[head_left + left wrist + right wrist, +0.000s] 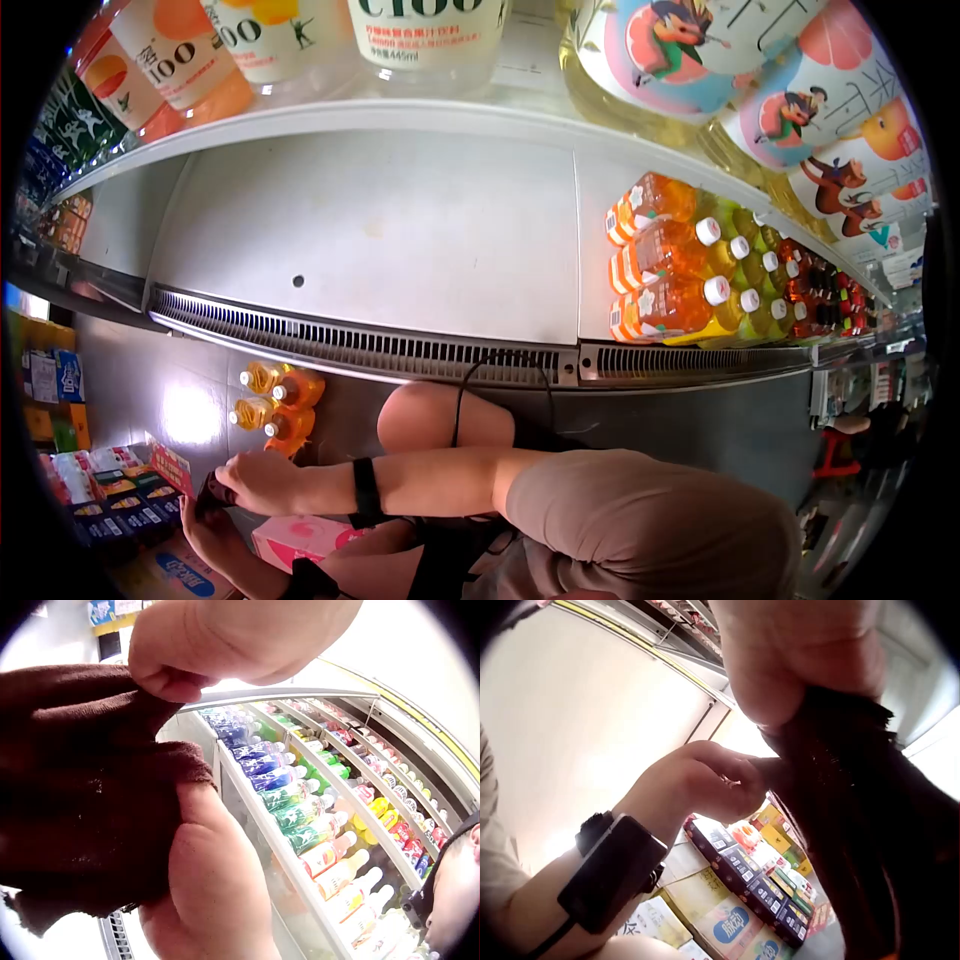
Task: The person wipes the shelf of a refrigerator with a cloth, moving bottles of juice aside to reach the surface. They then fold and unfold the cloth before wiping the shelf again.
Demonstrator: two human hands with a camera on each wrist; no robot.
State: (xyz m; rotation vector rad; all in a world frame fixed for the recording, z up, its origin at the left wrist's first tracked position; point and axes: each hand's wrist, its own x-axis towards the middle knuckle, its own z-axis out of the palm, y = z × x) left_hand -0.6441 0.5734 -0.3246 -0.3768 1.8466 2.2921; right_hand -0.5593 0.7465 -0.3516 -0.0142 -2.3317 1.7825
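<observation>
- Brown cloth [82,817] is pinched in the closed grip of left hand [218,543] and right hand [268,483].
- Floor bottles [300,388] might be toppled by a swung forearm [430,480].

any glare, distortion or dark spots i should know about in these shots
Head view: lens curvature bends the upper shelf, with white glare on the floor; left wrist view: upper right washed out; right wrist view: bright background, leaving the brown cloth nearly black; all three: dark corners.
</observation>
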